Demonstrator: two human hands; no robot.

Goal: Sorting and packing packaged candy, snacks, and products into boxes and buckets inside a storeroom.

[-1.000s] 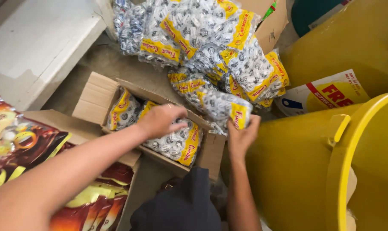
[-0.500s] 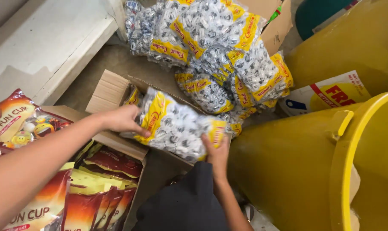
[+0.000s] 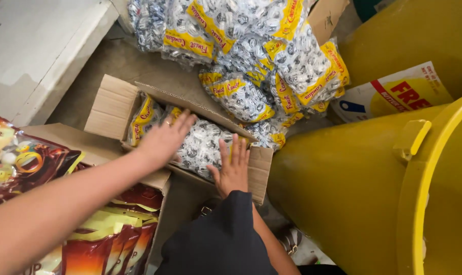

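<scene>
Both hands are spread flat, with fingers apart and nothing clamped in them. They are pressed on a candy bag (image 3: 200,147) that lies inside a cardboard box (image 3: 114,104). The left hand (image 3: 164,140) is laid over the left part of the bag, and the right hand (image 3: 233,165) is laid on its right end, near the box flap. The bag is see-through, full of small black-and-white wrapped sweets, with yellow ends.

The step in hand looks like packing: the bag is being pushed down flat into the box. For the next move, another bag would likely need to be picked up, and a careful reach past the open flap would be called for.

Just behind the box, a pile of the same candy bags (image 3: 261,61) is heaped on the floor. To the right, big yellow bins (image 3: 343,193) are stood close by, almost touching the box. To the left, a second box of red and yellow snack packs (image 3: 108,239) is seen. A dark knee is seen below the hands.
</scene>
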